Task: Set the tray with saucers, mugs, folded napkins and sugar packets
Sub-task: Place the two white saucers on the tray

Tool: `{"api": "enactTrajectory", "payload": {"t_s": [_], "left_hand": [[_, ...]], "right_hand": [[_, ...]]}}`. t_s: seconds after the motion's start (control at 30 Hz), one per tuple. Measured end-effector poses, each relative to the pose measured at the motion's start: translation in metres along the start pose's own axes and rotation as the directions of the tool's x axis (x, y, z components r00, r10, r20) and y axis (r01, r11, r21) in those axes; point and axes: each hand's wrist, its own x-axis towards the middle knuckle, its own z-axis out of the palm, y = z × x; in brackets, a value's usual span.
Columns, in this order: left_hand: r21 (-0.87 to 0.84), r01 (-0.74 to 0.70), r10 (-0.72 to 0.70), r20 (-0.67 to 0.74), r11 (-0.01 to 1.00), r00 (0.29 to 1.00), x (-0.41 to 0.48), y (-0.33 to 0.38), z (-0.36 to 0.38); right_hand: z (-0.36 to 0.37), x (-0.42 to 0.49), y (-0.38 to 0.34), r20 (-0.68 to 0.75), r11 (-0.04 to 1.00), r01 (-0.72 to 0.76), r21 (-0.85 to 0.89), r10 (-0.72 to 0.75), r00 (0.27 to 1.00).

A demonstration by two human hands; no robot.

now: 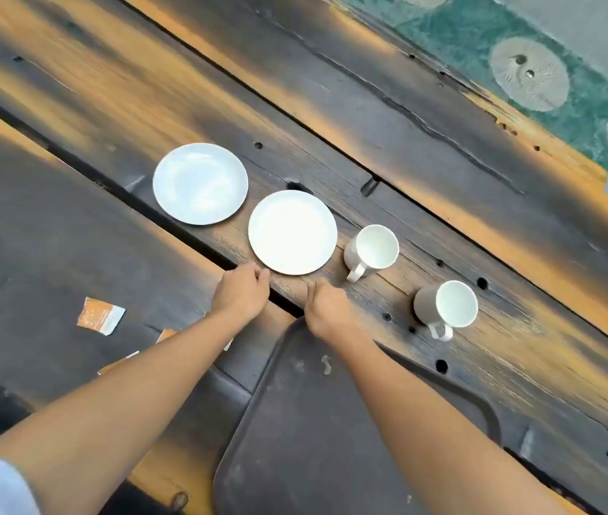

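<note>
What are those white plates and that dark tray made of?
The two saucers look like glazed ceramic: smooth, white, with soft glare. The tray looks like matte dark plastic, scuffed and speckled, with a raised rounded rim; I cannot be sure it is plastic.

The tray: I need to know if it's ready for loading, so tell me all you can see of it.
The tray is dark, brownish-black, probably plastic, with a raised rim and rounded corners. It lies flat on the wooden table, nearest the person, its near end cut off by the picture's edge. Nothing is on it yet; its surface shows pale smudges and scuffs. The right hand rests at its far corner and that forearm crosses above it.
</note>
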Motion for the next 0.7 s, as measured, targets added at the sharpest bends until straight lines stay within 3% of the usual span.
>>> {"api": "enactTrajectory", "payload": {"t_s": [0.13,0.33,0.47,0.7], "left_hand": [[-0.148,0.147,-0.154,-0.031,0.978,0.988,0.031,0.001,0.006],[-0.323,0.249,-0.272,-0.028,0.913,0.962,0.061,0.0,0.014],[-0.342,0.235,-0.257,-0.019,0.91,0.966,0.072,-0.004,0.016],[-0.315,0.203,-0.203,0.033,0.927,0.979,0.078,-0.007,0.013]], "right_hand": [[0.006,0.032,0.003,0.045,0.967,-0.175,0.185,0.17,0.984],[0.015,0.066,0.01,0.087,0.875,-0.29,0.388,0.278,0.957],[0.019,0.077,0.017,0.13,0.786,-0.356,0.505,0.338,0.932],[0.007,0.074,0.012,0.293,0.522,-0.42,0.743,0.311,0.904]]}}
